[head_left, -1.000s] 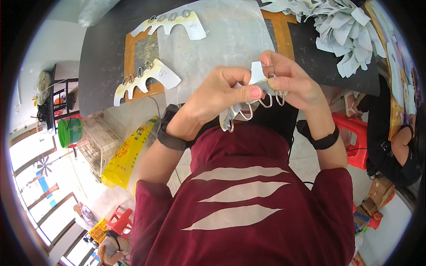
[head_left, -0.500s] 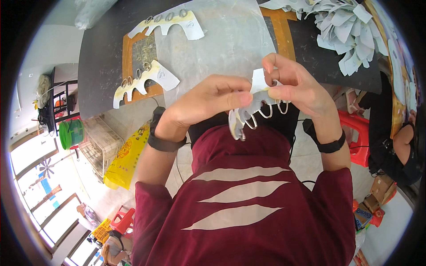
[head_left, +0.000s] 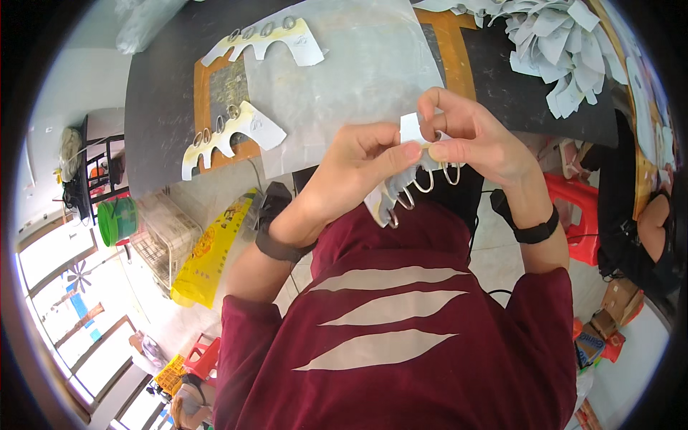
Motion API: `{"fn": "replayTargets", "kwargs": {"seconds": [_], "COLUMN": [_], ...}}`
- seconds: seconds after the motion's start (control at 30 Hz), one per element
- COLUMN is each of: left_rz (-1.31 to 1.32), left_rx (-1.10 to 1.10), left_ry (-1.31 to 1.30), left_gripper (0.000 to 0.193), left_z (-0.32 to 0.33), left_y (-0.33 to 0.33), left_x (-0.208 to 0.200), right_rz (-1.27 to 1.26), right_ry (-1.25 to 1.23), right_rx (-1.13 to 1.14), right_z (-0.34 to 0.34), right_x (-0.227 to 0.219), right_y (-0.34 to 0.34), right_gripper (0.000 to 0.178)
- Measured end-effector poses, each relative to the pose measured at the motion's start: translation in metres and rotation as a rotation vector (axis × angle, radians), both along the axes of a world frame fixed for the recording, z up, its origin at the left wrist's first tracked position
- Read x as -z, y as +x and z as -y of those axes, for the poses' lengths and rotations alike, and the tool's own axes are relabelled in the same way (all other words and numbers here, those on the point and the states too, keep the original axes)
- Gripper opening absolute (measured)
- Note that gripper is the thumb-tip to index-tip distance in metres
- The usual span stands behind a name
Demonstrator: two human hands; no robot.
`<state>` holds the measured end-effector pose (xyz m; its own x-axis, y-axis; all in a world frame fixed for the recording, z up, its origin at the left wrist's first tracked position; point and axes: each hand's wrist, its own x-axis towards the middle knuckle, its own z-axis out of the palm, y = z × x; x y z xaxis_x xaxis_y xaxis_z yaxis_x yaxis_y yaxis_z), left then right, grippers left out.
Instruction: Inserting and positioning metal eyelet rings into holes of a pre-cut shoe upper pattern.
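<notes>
Scalloped strip: the ring-bearing scalloped strip (head_left: 405, 176) is held tilted between both hands, near the table's front edge.
Ring work: a ring near the right thumb seems to be being adjusted; steady support of the bendable strip is probably called for next.
Strip's look: pale grey and white, yellowed in places, with wire rings (head_left: 426, 190) hanging below.
Left pinch: the strip is gripped by the left hand (head_left: 358, 161), thumb against fingers.
Right pinch: it is likewise pinched by the right hand (head_left: 481, 140); whether a ring is caught too cannot be told.
Black tabletop (head_left: 158, 107): two ringed strips (head_left: 295, 36) are laid leftward, a heap of cut pieces (head_left: 557, 46) rightward.
</notes>
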<state>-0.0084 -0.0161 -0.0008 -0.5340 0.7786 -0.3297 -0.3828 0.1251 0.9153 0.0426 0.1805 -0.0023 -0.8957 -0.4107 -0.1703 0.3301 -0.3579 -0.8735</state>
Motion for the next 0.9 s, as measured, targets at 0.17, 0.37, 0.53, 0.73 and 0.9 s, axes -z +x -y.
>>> {"fn": "replayTargets", "kwargs": {"seconds": [0.17, 0.37, 0.53, 0.73, 0.9], "left_rz": [-0.026, 0.015, 0.049, 0.082, 0.037], "left_rx": [0.083, 0.169, 0.206, 0.138, -0.030], "left_ry": [-0.057, -0.046, -0.061, -0.031, 0.022], "left_gripper": [0.026, 0.023, 0.024, 0.021, 0.017], "left_z": [0.001, -0.001, -0.002, -0.005, -0.011], "left_y": [-0.003, -0.007, -0.006, -0.004, 0.007], "left_x": [-0.003, 0.004, 0.004, 0.000, 0.002], "right_rz": [-0.084, -0.141, -0.125, -0.280, -0.213], "right_ry": [0.176, 0.313, 0.381, 0.355, 0.266], "right_rx": [-0.030, -0.068, -0.113, -0.124, -0.053], "right_z": [-0.006, -0.008, -0.010, -0.013, -0.013], "right_x": [-0.004, -0.005, -0.015, -0.007, -0.006], "right_y": [0.001, -0.004, -0.009, -0.012, -0.014], "right_gripper": [0.031, 0.035, 0.038, 0.044, 0.039]}}
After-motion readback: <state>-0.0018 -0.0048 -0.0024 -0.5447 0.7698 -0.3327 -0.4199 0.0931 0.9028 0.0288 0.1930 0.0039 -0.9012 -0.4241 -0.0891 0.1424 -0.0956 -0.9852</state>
